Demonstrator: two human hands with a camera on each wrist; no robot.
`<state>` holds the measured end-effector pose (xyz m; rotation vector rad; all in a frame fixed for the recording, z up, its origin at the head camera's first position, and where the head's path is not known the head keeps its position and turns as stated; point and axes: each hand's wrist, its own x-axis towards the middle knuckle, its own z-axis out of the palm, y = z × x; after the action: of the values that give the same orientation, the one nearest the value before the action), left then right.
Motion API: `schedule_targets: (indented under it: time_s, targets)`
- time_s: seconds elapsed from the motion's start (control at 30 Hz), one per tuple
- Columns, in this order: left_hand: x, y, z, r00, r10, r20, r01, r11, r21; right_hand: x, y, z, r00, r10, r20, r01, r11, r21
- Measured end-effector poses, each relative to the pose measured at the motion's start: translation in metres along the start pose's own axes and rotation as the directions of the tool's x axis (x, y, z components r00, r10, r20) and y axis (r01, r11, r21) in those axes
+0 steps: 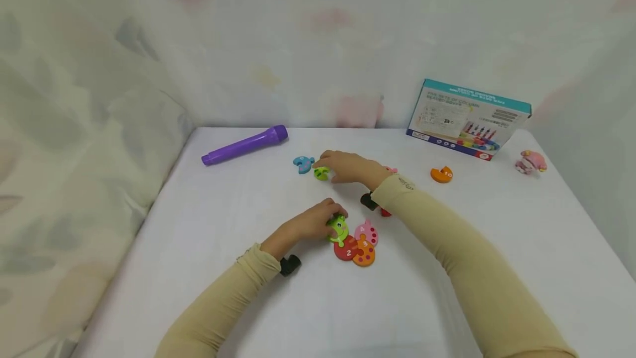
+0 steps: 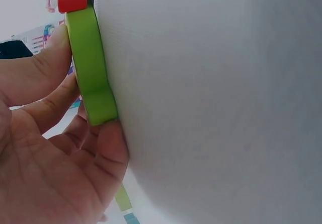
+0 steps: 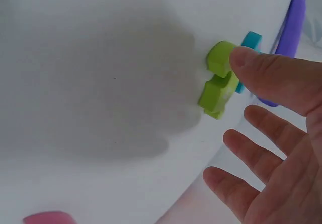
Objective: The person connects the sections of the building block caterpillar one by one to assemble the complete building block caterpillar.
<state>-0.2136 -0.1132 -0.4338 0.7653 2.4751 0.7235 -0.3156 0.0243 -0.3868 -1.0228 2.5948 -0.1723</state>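
My left hand (image 1: 315, 222) grips a green puzzle piece with a smiling face (image 1: 340, 226), its thumb on top and fingers at the edge. That piece lies flat on the white table, joined to a red piece marked 2 (image 1: 343, 252). An orange piece marked 3 (image 1: 366, 257) and a pink piece marked 4 (image 1: 364, 230) continue the curved chain. Farther back, my right hand (image 1: 351, 168) hovers with fingers spread beside another green piece (image 3: 217, 94). In the right wrist view its thumb overlaps that piece. A blue piece (image 1: 302, 165) lies just left of it.
A purple toy microphone (image 1: 243, 147) lies at the back left. At the back right stands a toy box (image 1: 462, 120), with an orange piece marked 10 (image 1: 441, 175) before it and a small pink figure (image 1: 531, 162) beside it. A red piece (image 1: 385, 212) shows partly under the right forearm.
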Motion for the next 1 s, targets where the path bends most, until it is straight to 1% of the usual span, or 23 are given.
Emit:
schedule_targets:
  time_s: [0.1, 0.2, 0.3, 0.47, 0.57, 0.67, 0.73, 0.8, 0.87, 1.0]
  targets:
    - [0.0, 0.002, 0.002, 1.0, 0.005, 0.003, -0.005, 1.0, -0.003, 0.008, 0.002, 0.007, 0.998, 0.05, 0.044, -0.05, 0.999, -0.001]
    - [-0.001, 0.004, 0.002, 1.0, -0.001, 0.001, 0.001, 1.0, -0.009, 0.013, 0.003, 0.011, 0.996, 0.066, 0.066, -0.065, 0.998, -0.023]
    - [-0.002, 0.005, 0.001, 1.0, -0.011, -0.002, 0.011, 1.0, -0.007, 0.013, 0.001, 0.011, 0.995, 0.077, 0.059, -0.073, 0.995, -0.074]
    - [-0.002, 0.005, -0.001, 1.0, -0.011, -0.007, 0.011, 1.0, -0.005, 0.008, 0.001, 0.009, 0.995, 0.087, 0.039, -0.079, 0.98, -0.181]
    - [-0.002, 0.005, 0.0, 1.0, -0.016, -0.004, 0.016, 1.0, -0.013, 0.004, 0.004, 0.011, 0.996, 0.085, 0.023, -0.079, 0.979, -0.187]
    - [-0.002, 0.005, 0.001, 1.0, -0.018, -0.001, 0.018, 1.0, -0.018, 0.0, 0.01, 0.014, 0.995, 0.095, 0.011, -0.093, 0.986, -0.141]
    - [-0.001, 0.005, 0.001, 1.0, -0.02, 0.001, 0.02, 1.0, -0.022, -0.006, 0.015, 0.016, 0.996, 0.092, -0.006, -0.092, 0.989, -0.115]
    - [-0.001, 0.005, 0.002, 1.0, -0.018, 0.001, 0.018, 1.0, -0.019, -0.017, 0.017, 0.016, 0.996, 0.088, -0.024, -0.089, 0.993, -0.078]
    - [-0.001, 0.005, 0.001, 1.0, -0.019, -0.001, 0.019, 1.0, -0.023, -0.032, 0.017, 0.016, 0.996, 0.08, -0.049, -0.082, 0.996, -0.044]
    - [-0.002, 0.005, 0.0, 1.0, -0.021, -0.004, 0.021, 1.0, -0.019, -0.068, 0.016, 0.02, 0.994, 0.07, -0.089, -0.068, 0.997, 0.028]
